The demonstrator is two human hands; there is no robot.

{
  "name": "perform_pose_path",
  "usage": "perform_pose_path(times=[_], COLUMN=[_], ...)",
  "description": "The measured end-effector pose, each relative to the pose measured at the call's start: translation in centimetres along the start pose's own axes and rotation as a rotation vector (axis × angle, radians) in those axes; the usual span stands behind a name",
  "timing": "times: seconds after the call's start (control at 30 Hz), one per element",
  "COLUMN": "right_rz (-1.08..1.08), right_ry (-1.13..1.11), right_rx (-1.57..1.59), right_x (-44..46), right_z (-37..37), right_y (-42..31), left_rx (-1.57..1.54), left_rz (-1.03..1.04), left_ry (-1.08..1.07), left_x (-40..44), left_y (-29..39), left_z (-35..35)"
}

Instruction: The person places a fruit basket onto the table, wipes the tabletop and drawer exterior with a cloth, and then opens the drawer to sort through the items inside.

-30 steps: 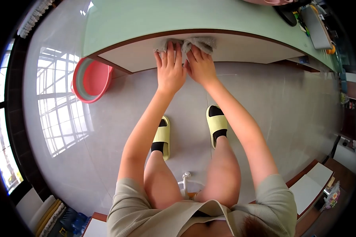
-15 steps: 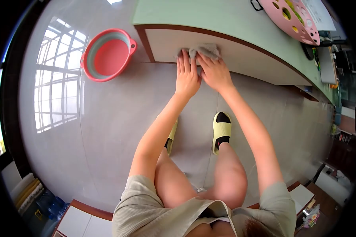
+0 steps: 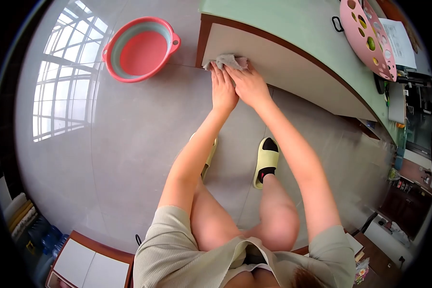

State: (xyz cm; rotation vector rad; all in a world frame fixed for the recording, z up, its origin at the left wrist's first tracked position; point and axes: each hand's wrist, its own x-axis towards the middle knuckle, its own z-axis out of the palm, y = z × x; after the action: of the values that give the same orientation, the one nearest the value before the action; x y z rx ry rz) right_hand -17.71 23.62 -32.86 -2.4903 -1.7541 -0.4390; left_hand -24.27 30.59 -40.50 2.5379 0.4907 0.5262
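A grey cloth lies bunched against the pale side panel of a green-topped table, near the panel's left end. My left hand presses on the cloth's left part with its fingertips, fingers stretched. Beside it, my right hand rests on the cloth's right part, fingers extended and partly over the fabric. The two hands touch or nearly touch at the thumbs.
A red and grey basin stands on the tiled floor at the upper left. On the green tabletop sits a pink basket with holes. A white-topped cabinet is at the lower left.
Both hands and the cloth have moved left along the panel to near its left end. The view has turned, so the basin and pink basket show more fully.
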Motion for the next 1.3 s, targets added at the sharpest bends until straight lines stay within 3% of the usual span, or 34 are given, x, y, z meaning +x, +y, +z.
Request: perform_pose_path(times=[0.1,0.2,0.33,0.5,0.63,0.7,0.8,0.83,0.87,1.0,1.03,1.17,1.27,1.3], right_rz=[0.012,0.051,-0.009,0.012,0.041,-0.013,0.025,0.062,0.098,0.008,-0.033,0.02,-0.055,-0.122], right_ry=[0.034,0.155,0.358,0.078,0.057,0.056,-0.017,-0.045,-0.073,-0.042,0.092,0.077,0.086,0.153], right_rx=[-0.067,-0.098,-0.104,-0.022,0.368,0.202,0.132,0.137,0.139,0.03,0.007,0.023,0.118,0.077], right_x=[0.7,3.1,5.8,4.7,2.5,1.7,1.0,1.1,1.1,2.1,2.5,3.0,3.8,4.0], right_z=[-0.9,-3.5,-4.2,-0.8,2.6,4.0,4.7,3.9,3.2,-0.8,-1.0,-1.3,0.3,2.4], right_y=[-0.5,-1.0,-0.2,-0.9,-1.0,-1.2,-1.2,-1.3,-1.3,0.1,0.3,-0.3,-0.1,0.2], left_rx=[-0.173,-0.18,-0.086,-0.078,-0.12,-0.162,-0.357,-0.186,-0.312,-0.41,-0.518,-0.715,-0.636,-0.51], left_rz=[-0.022,-0.075,0.051,0.019,-0.212,-0.258,-0.366,-0.261,-0.287,-0.207,-0.243,-0.322,-0.366,-0.427], left_ry=[0.028,0.279,0.456,0.3,-0.02,-0.154,-0.02,-0.026,0.053,0.107,0.135,0.207,0.191,0.299], left_x=[0.5,3.2,5.8,3.9,0.4,0.4,1.8,2.3,2.1,2.5,2.8,2.7,2.8,2.9], left_y=[0.8,1.3,0.2,-1.7,-5.2,-6.3,-4.6,-4.1,-3.1,0.9,1.3,1.6,-0.2,-0.8], left_z=[-1.9,-5.4,-7.6,-5.4,-0.5,0.2,0.6,0.6,0.6,-2.1,-2.4,-2.3,0.5,3.5])
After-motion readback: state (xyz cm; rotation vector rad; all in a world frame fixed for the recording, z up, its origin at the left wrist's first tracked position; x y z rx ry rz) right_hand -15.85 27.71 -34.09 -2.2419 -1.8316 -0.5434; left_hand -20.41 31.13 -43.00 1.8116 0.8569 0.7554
